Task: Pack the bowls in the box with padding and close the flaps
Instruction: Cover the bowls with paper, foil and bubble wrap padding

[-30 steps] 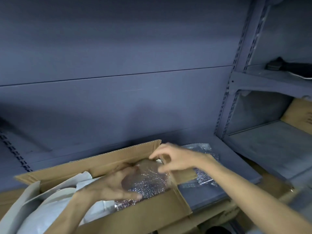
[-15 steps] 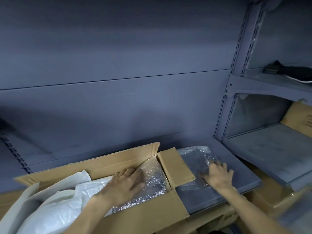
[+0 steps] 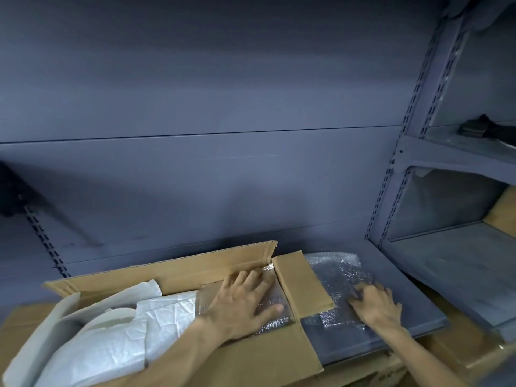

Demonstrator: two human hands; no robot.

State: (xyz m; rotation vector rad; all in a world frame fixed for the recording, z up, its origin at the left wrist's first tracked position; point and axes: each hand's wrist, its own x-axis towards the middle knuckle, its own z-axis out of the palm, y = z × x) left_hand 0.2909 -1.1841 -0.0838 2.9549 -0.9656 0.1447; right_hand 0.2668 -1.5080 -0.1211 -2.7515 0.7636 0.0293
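An open cardboard box point(image 3: 259, 356) lies on the grey shelf, its flaps standing out. Inside, white padding paper point(image 3: 117, 339) fills the left part and a white bowl rim point(image 3: 111, 317) shows among it. A bubble-wrapped item point(image 3: 275, 317) sits at the box's right end. My left hand point(image 3: 243, 300) lies flat on it, fingers spread. More bubble wrap point(image 3: 335, 277) lies on the shelf right of the box. My right hand point(image 3: 377, 303) rests on that sheet, fingers curled into it; whether it grips it is unclear.
The box's right end flap point(image 3: 303, 283) sticks out over the bubble wrap. A grey back panel rises behind. A second shelf unit point(image 3: 458, 263) stands to the right with a dark object point(image 3: 480, 129) above and cardboard point(image 3: 502, 210) at the edge.
My right hand left the box's right end, the flap fell outward, and the hand came down on the bubble wrap on the shelf. My left hand flattened onto the wrapped item.
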